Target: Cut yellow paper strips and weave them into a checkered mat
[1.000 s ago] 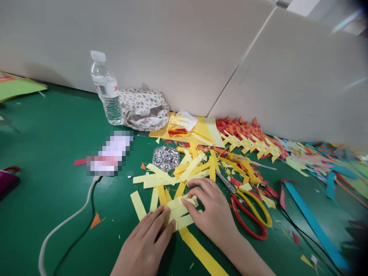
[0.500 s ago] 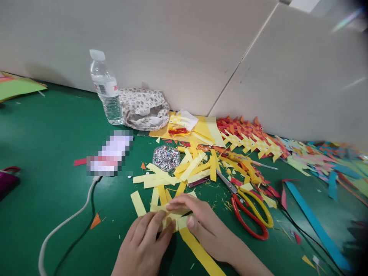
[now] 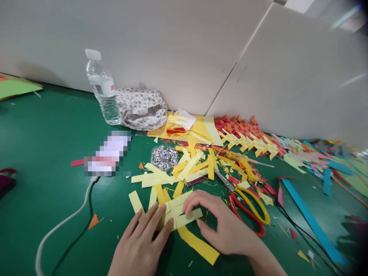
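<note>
My left hand lies with its fingers spread over pale yellow paper strips that cross and interlock. A wider, deeper yellow strip runs out from under them towards the lower right. Curved above the right ends of the pale strips, my right hand has a gap between thumb and fingers, and nothing shows gripped there. Part of the interlocked paper is hidden under my left fingers. Beyond my hands lies a heap of loose yellow strips. Scissors with red and yellow handles lie to the right of my right hand.
A water bottle and a patterned cloth pouch stand by the wall. A phone with a white cable lies left. A clear container of small round pieces sits mid-table. Woven paper shapes lie right, nearer a blue strip.
My right hand has lifted off the strips, its thumb and fingers now farther apart. The left fingers have spread out flatter. More of the pale strips shows, and the view has shifted slightly.
</note>
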The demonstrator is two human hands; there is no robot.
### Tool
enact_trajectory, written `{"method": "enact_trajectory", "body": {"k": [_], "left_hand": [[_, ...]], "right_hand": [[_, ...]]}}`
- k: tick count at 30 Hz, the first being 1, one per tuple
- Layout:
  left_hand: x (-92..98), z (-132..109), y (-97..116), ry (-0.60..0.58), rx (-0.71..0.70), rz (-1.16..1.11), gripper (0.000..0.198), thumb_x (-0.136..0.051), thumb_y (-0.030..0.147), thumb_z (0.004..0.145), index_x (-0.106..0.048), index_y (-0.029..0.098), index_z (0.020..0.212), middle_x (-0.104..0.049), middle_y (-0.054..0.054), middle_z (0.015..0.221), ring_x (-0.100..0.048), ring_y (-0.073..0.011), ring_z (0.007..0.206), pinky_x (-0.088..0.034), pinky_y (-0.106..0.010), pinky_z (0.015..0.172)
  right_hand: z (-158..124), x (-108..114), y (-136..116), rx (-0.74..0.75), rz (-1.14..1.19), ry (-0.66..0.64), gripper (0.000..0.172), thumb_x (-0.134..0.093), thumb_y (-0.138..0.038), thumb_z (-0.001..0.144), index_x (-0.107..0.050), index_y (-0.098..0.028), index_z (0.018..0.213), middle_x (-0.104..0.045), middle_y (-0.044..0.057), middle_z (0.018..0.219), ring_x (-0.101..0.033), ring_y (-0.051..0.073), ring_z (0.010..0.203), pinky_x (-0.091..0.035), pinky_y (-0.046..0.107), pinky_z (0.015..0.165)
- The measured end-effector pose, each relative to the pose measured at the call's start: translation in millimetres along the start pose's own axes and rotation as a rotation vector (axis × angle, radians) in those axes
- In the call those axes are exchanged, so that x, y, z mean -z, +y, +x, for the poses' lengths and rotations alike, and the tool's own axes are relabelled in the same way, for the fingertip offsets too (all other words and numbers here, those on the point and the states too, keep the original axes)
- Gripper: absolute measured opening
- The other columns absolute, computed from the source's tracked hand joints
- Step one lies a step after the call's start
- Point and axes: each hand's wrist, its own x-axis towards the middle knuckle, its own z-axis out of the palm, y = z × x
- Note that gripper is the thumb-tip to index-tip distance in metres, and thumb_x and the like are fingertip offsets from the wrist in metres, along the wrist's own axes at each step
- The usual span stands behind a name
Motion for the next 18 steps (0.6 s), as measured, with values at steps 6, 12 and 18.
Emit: {"method": "enact_trajectory", "body": {"k": [6,12,18], "left_hand": [[-11.5,-3.5,7.5,0.130,0.119,-0.073,0.034,-0.030,0.022,0.087,-0.061,0.029,0.100,-0.060,-0.001,0.115,-0.052,-0.0182,0.107,-0.028,-0.033,0.095],[-7.7,-2.0,5.1,0.079,0.081,-0.043,0.034,-0.032,0.017,0.084,-0.061,0.027,0.100,-0.061,-0.002,0.113,-0.053,-0.0181,0.105,-0.027,-0.032,0.094],[2.3,4.9,0.3,0.054,0.019,-0.024,0.028,-0.038,0.018,0.081,-0.061,0.021,0.095,-0.062,-0.003,0.113,-0.054,-0.0185,0.104,-0.021,-0.030,0.098]], "right_hand": [[-6.2,1.4,0.6,-0.022,-0.216,-0.181,0.015,-0.061,-0.011,0.069,-0.059,-0.022,0.078,-0.058,0.000,0.083,-0.051,0.016,0.081,-0.042,0.027,0.073],[1.9,-25.5,8.8,-0.203,-0.275,0.065,0.007,-0.061,-0.027,0.075,-0.056,-0.022,0.077,-0.056,-0.002,0.067,-0.053,0.015,0.067,-0.042,0.024,0.060],[-1.0,-35.1,18.0,-0.139,-0.350,0.148,0.040,-0.057,-0.027,0.077,-0.045,-0.025,0.115,-0.059,0.003,0.087,-0.057,0.017,0.075,-0.048,0.027,0.064]]}}
